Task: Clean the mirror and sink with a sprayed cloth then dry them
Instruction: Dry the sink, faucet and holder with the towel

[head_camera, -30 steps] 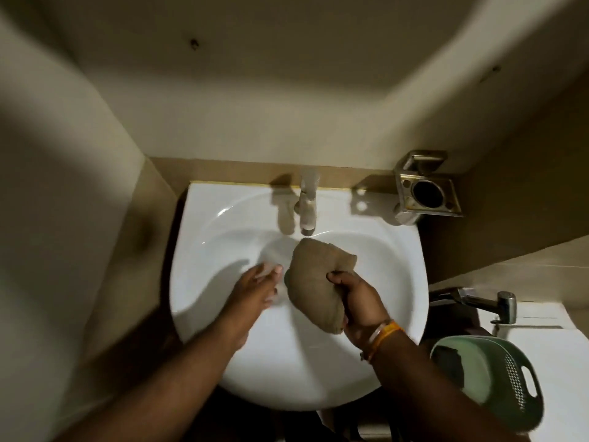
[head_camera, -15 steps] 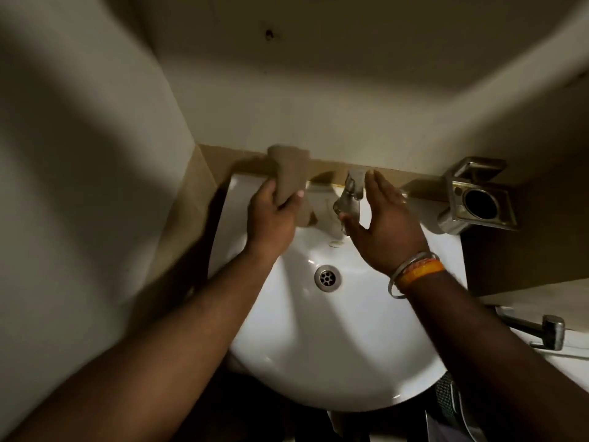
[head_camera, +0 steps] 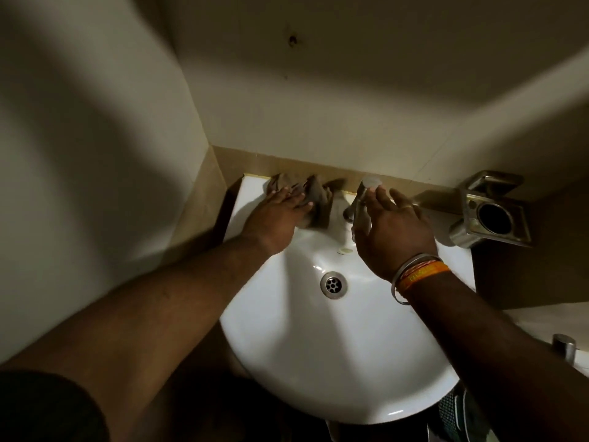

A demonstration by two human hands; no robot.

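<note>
A white sink (head_camera: 334,362) fills the lower middle, with its drain (head_camera: 333,284) in the bowl. My left hand (head_camera: 274,215) lies flat on a brown cloth (head_camera: 318,199), pressing it onto the sink's back left ledge by the wall. My right hand (head_camera: 389,231) is beside the metal tap (head_camera: 361,199), fingers spread, palm against the tap's right side; whether it touches is unclear. No mirror shows.
A metal holder (head_camera: 490,215) with a round hole is fixed on the wall at the right. A second tap (head_camera: 564,347) pokes in at the right edge, and a green perforated basket (head_camera: 459,416) sits below the sink's right rim. Walls close in at left and behind.
The cloth passed from my right hand over the bowl to my left hand, which now presses it flat on the back left ledge. My right hand moved up beside the tap.
</note>
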